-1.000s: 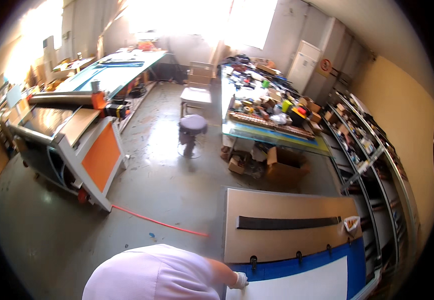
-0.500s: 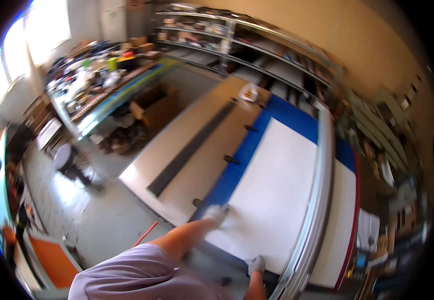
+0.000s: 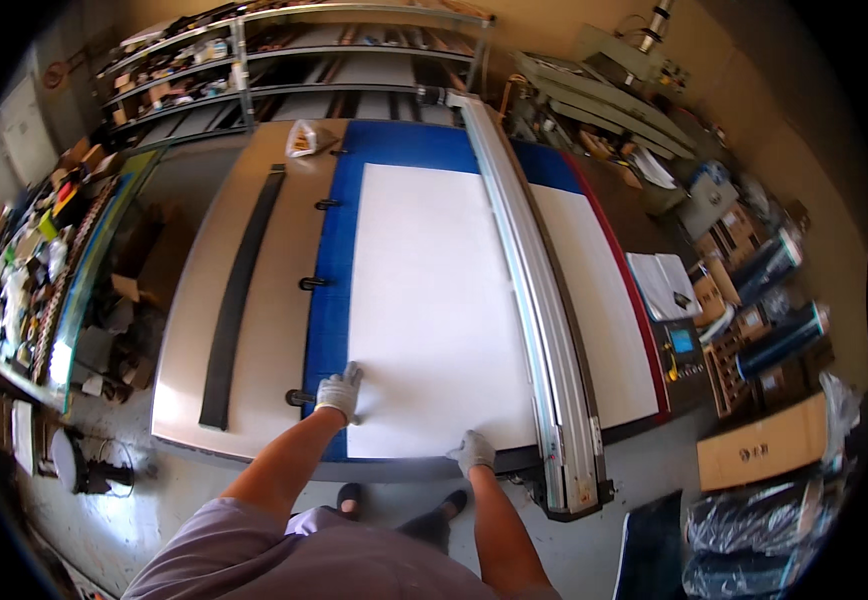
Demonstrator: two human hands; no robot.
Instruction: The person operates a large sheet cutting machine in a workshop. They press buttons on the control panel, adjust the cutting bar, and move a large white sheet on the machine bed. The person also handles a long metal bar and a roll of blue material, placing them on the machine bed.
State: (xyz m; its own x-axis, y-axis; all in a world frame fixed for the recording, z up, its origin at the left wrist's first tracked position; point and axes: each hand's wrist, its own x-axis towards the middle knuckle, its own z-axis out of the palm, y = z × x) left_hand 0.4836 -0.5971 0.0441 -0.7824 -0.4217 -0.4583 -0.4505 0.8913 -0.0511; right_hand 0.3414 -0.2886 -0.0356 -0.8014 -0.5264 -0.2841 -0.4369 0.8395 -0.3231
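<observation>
A large white sheet [image 3: 434, 300] lies flat on the blue mat [image 3: 326, 340] of a wide cutting table. My left hand [image 3: 339, 393], in a pale work glove, rests on the sheet's left edge near the front corner, fingers stretched forward. At the sheet's near edge is my right hand [image 3: 472, 453], also gloved, its fingers curled on that edge; the fingertips are partly hidden. A long metal beam [image 3: 529, 290] crosses the table just right of my right hand and covers part of the sheet, which shows again beyond it.
Several black clamps [image 3: 299, 398] line the mat's left side. A dark strip [image 3: 241, 300] and a plastic bag [image 3: 304, 140] lie on the tan board [image 3: 182, 370]. Shelving [image 3: 244, 70] stands behind; at right are a control panel [image 3: 682, 342] and a cardboard box [image 3: 764, 445].
The view has swung right, bringing the table to the middle and more of the right side into sight. Both hands remain at the sheet's edges.
</observation>
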